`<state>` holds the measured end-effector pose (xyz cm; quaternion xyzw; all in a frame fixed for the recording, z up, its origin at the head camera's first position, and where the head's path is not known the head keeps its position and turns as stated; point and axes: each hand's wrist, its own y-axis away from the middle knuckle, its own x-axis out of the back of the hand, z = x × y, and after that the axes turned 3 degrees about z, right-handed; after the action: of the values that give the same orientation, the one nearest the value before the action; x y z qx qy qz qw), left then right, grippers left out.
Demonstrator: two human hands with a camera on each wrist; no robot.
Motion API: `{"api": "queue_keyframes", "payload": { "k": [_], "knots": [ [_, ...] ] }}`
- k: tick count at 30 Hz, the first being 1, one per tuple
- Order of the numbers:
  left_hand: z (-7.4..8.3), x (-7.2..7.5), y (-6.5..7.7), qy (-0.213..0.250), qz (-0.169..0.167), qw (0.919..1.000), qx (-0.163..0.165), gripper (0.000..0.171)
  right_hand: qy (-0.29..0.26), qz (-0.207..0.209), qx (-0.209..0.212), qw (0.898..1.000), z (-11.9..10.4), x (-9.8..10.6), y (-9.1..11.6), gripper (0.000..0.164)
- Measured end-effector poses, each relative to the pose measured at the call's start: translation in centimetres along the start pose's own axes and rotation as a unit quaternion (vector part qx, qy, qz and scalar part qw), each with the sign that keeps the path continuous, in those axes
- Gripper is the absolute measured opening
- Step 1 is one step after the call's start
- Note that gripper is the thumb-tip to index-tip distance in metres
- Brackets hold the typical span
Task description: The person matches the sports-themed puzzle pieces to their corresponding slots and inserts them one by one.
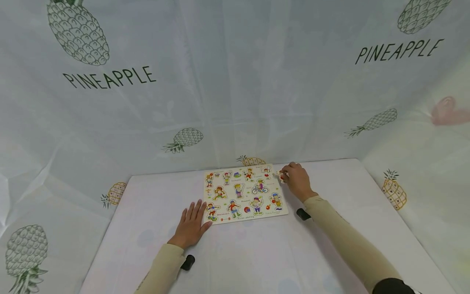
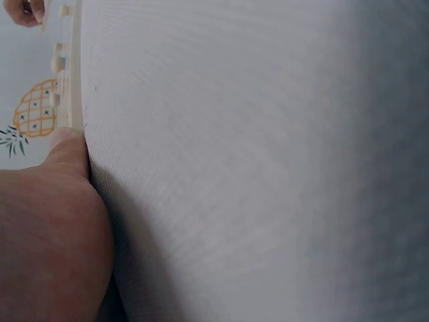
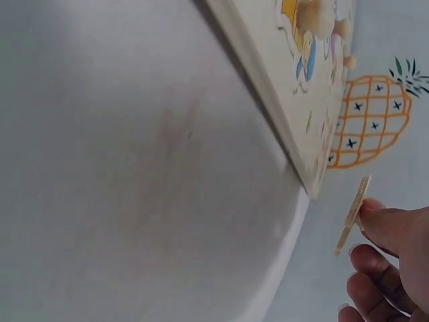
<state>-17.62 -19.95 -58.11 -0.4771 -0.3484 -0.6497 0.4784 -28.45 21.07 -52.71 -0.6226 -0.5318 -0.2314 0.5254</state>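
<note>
A wooden peg puzzle board point(image 1: 257, 216) with several cartoon sports figures lies at the back of the table. At its lower left corner, my left hand point(image 1: 189, 225) rests flat with straight fingers, the thumb point(image 2: 67, 151) touching the board's edge in the left wrist view. My right hand point(image 1: 296, 180) is just past the board's upper right side. Between its thumb and fingers it pinches a small wooden puzzle piece point(image 3: 354, 215), seen edge-on in the right wrist view and held off the table. The fingertips partly hide the picture on the piece point(image 1: 281, 176).
A white cloth covers the table point(image 1: 249, 257). Behind it hangs a pale curtain point(image 1: 235, 81) printed with pineapples, close to the board's far edge. Wooden knobs point(image 3: 316, 17) stand up from the fitted figures. Black wrist devices point(image 1: 188, 262) sit under both sleeves.
</note>
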Motion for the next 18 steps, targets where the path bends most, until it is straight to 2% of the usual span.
{"api": "queue_keyframes", "payload": {
  "k": [10,18],
  "knots": [
    [-0.8,-1.0,-0.1,-0.024,0.012,0.9996,-0.006,0.078,-0.003,-0.01,0.007,1.0,-2.0,-1.8,-1.5,0.011],
    [-0.9,-1.3,-0.2,-0.02,0.035,0.9991,-0.014,0.077,-0.007,-0.009,0.021,1.0,-2.9,-2.6,-2.3,0.011]
  ]
}}
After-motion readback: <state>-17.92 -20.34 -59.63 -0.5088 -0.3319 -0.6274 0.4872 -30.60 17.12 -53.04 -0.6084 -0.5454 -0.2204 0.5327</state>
